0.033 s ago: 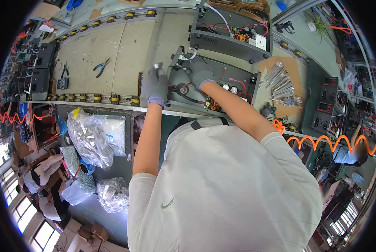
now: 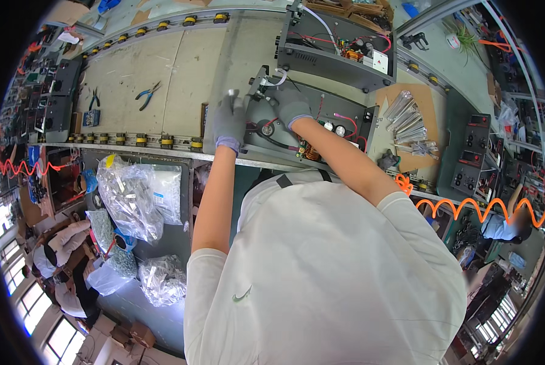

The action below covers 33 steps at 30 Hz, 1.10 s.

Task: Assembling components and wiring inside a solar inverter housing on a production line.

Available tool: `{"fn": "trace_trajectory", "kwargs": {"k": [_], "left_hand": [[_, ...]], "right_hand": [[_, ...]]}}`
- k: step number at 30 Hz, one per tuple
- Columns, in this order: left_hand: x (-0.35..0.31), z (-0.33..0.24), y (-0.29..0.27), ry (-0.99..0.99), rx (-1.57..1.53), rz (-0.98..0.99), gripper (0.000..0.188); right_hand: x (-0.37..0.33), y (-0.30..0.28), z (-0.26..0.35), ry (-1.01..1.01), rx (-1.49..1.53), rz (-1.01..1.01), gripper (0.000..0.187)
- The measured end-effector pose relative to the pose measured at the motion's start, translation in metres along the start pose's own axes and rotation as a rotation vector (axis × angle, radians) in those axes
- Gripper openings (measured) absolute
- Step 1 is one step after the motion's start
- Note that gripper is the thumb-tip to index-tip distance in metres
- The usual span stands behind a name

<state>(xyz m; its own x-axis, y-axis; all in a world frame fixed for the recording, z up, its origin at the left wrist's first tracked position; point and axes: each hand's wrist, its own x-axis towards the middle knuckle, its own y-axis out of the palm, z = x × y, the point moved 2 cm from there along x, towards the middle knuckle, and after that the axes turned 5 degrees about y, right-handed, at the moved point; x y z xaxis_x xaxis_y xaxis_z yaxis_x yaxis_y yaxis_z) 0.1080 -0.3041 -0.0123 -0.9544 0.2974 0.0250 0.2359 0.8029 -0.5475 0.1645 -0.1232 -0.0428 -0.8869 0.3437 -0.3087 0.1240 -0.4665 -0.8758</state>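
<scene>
My left hand (image 2: 229, 121), in a grey glove, is raised just left of an open dark metal housing (image 2: 327, 103). A small silvery piece (image 2: 233, 92) shows at its fingertips; its exact kind is too small to tell. My right hand (image 2: 292, 104), gloved alike, reaches into the left end of that housing, behind its end panel (image 2: 258, 80). Its fingers are bent and partly hidden, close to a white tube (image 2: 280, 74) at the panel. Inside the housing lie a round black part (image 2: 265, 128), red and black wires, a copper coil (image 2: 309, 151) and capacitors (image 2: 340, 130).
A second open housing (image 2: 336, 61) stands behind. Clear plastic tubes or bags (image 2: 406, 118) lie on cardboard at right, beside finished-looking dark units (image 2: 470, 149). Pliers (image 2: 147, 96) rest on the left. Yellow rollers (image 2: 166, 142) line the bench edges. An orange coiled hose (image 2: 467, 205) hangs at right.
My left hand has shifted very slightly to the right with the silvery piece. My right hand stays in the housing.
</scene>
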Motion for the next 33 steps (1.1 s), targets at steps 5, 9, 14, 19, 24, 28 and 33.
{"fn": "trace_trajectory", "kwargs": {"k": [5,9,14,19,24,28,33], "left_hand": [[0.008,0.026,0.017,-0.208,-0.128,0.377,0.055],[0.017,0.0,0.003,-0.302,0.038,0.478,0.055],[0.022,0.007,0.007,-0.267,0.066,0.469,0.053],[0.021,0.017,0.012,-0.264,-0.002,0.412,0.052],[0.02,0.008,0.003,-0.312,0.014,0.467,0.058],[0.018,0.004,-0.001,-0.276,0.055,0.466,0.057],[0.018,0.008,0.002,-0.254,0.034,0.45,0.053]], "right_hand": [[-0.001,0.003,0.002,-0.104,0.095,-0.092,0.025],[-0.001,0.008,-0.003,-0.152,0.128,-0.129,0.027],[0.007,0.024,-0.013,-0.26,0.099,-0.265,0.029],[0.009,0.024,-0.013,-0.21,0.052,-0.193,0.031],[0.008,0.023,-0.008,-0.223,0.144,-0.226,0.029],[0.008,0.025,-0.002,-0.229,0.1,-0.253,0.03],[0.009,0.034,-0.007,-0.269,0.186,-0.348,0.029]]}}
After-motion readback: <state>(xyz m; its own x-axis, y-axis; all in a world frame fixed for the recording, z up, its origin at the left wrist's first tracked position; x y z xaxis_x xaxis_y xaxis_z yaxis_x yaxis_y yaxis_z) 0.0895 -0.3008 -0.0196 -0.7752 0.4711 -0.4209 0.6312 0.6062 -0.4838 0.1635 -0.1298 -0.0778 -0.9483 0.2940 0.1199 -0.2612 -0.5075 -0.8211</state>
